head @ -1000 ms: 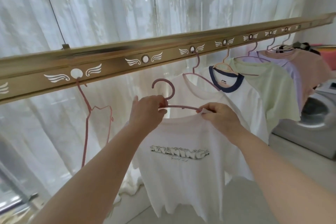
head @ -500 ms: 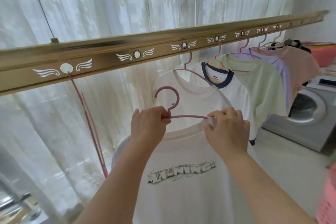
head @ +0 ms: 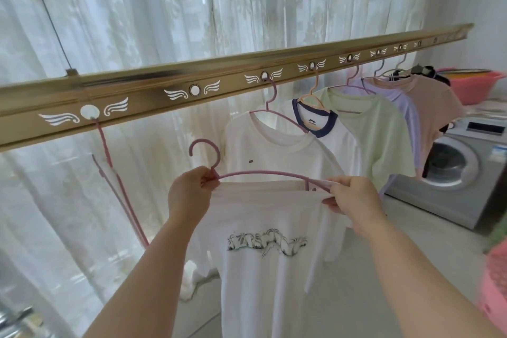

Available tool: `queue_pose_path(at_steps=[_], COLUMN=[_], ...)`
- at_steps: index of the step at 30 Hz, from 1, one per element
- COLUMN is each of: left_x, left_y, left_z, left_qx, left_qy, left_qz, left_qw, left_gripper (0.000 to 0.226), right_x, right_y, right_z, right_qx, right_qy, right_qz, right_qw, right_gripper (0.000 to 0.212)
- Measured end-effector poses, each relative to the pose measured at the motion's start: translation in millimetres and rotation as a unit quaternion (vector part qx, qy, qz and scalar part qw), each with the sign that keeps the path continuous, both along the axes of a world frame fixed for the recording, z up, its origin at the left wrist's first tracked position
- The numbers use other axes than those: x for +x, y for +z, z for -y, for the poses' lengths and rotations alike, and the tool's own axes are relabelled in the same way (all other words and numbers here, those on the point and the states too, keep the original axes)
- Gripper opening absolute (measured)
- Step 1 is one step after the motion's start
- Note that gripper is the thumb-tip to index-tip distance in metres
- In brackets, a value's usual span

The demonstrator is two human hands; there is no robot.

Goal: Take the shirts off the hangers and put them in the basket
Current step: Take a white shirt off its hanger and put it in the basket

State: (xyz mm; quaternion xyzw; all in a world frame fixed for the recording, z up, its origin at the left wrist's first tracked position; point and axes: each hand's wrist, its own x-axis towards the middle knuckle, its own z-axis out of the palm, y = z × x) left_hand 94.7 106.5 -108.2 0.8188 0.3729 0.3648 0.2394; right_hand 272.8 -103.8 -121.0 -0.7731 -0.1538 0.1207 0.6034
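Hands (head: 189, 195) grip hanger (head: 263, 173) and shirt (head: 263, 277), clear below rail (head: 142, 90).

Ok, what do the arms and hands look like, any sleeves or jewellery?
The left forearm and right forearm are bare to the picture's edge; no sleeves show. Neither left hand nor right hand wears gloves; no watch, bracelet or ring shows.

The gold rail (head: 219, 85) bars the way overhead. Under it, the printed shirt (head: 260, 269) on its pink hanger (head: 263, 173) fills the gap between the empty hanger (head: 118, 186) at left and 5 hung shirts (head: 378, 132) crowding the right. The curtain (head: 164, 22) closes the back. Bare floor (head: 384, 269) lies open beside the basket (head: 493, 291).
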Motion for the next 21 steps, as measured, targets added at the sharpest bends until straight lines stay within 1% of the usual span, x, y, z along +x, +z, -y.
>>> queue_pose_path(at_steps=[1,2,3,4,6,9,12,14,17,21], left_x=[-0.5,-1.1,-1.7,-2.2,-1.6,4.4,13.8,20.1,28.5,24.5], left_y=[-3.3,-5.5,-6.9,-7.5,-5.8,7.7,26.5,31.0,13.7,-31.9], left_z=[-1.5,-2.9,-4.1,-4.7,-2.7,4.2,7.1,6.6,12.4,21.1], left_qx=[-0.042,-0.092,-0.144,-0.188,-0.240,-0.263,-0.255,-0.223,-0.190,-0.184], left_qy=[-0.008,-0.011,-0.011,-0.012,-0.023,-0.054,-0.056,-0.023,0.038,0.141], left_qz=[0.051,0.109,0.166,0.214,0.269,0.308,0.351,0.360,0.300,0.237], left_qw=[0.998,0.990,0.976,0.959,0.932,0.913,0.899,0.905,0.934,0.943], left_gripper=[0.007,0.010,0.012,0.012,0.007,0.007,0.010,0.012,0.013,0.012], right_x=[3.1,5.7,7.5,7.4,1.0,-10.7,-14.1,-14.7,-15.1,-15.9], right_y=[-0.6,-1.7,-3.6,-5.1,-6.1,-5.0,-11.7,-17.8,-23.7,-26.0], right_z=[-1.0,-1.9,-2.6,-4.1,-10.3,-26.7,-43.2,-48.8,-51.3,-56.1], right_qx=[0.059,0.096,0.108,0.103,0.078,0.031,-0.035,-0.071,-0.077,-0.087], right_qy=[0.004,0.010,0.017,0.028,0.062,0.101,0.096,0.085,0.062,0.091], right_qz=[-0.086,-0.144,-0.171,-0.171,-0.135,-0.075,-0.007,0.023,0.045,0.055], right_qw=[0.995,0.985,0.979,0.979,0.986,0.992,0.995,0.994,0.994,0.991], right_gripper=[0.020,0.021,0.022,0.022,0.018,0.015,0.010,0.005,0.011,0.009])
